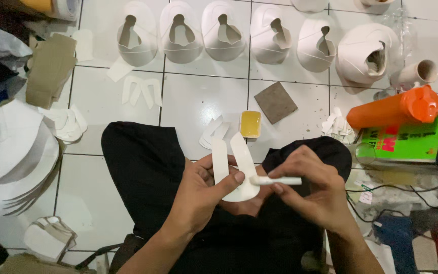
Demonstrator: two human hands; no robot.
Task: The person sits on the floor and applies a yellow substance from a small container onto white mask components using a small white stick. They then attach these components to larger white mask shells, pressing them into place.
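The left hand point(204, 190) pinches a white two-pronged cut piece point(234, 165) between thumb and fingers, held above the lap with the prongs pointing away. The right hand point(313, 185) closes around a white stick point(276, 180), its tip touching the lower part of the piece. Risk: the thumb lies just beside the tip, so whatever the stick spreads may smear onto skin and the visible face. The thin piece is supported at one side only; heavy pressure may bend or crease it. A small tray of yellow paste point(250, 124) sits on the tiled floor point(198, 96) near the knees and may be knocked. A row of white shoe uppers point(219, 33) lies beyond
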